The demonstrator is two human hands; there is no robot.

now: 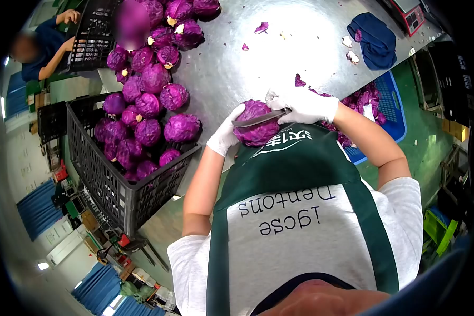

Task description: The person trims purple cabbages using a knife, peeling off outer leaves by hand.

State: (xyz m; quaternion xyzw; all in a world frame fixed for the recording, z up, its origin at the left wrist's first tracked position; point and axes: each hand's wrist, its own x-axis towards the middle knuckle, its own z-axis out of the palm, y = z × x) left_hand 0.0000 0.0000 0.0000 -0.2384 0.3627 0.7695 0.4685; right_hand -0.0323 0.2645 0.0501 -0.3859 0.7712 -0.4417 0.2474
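With the left hand point(226, 131) cupped around one side, bracing a purple cabbage point(260, 136) between bench point(216, 68) and apron point(284, 171), probably against rolling, while gripping a knife point(258, 120) across it in the curled right hand point(301, 104).

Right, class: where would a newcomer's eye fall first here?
Round purple cabbages lie heaped at left on a grey metal table and in a black plastic crate. Then, near the centre, a white-gloved left hand holds another purple cabbage; the white-gloved right hand has a grey-bladed knife across it.
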